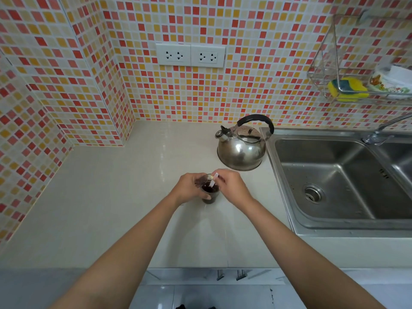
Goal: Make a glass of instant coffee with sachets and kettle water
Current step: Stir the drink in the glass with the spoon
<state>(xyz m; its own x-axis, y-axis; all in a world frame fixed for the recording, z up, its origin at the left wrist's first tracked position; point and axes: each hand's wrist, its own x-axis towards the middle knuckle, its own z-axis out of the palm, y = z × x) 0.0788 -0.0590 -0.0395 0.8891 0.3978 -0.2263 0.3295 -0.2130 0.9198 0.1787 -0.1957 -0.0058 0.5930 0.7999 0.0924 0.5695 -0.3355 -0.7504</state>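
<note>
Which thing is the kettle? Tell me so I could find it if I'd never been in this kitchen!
Find the steel sink on the right side of the pale counter. Just left of the sink, against the tiled wall, sits the kettle. It is round, shiny silver metal with a black arched handle and a little spout, much bigger than the small glass of dark coffee held in front of it.

I see my left hand (189, 188) wrapped around a small glass (210, 192) of dark coffee on the pale counter (111, 197), while my right hand (231, 186) pinches what looks like a white sachet (213, 179) dipped into it; the steel kettle (242, 147) stands behind, just beside the sink (334, 179)
</note>
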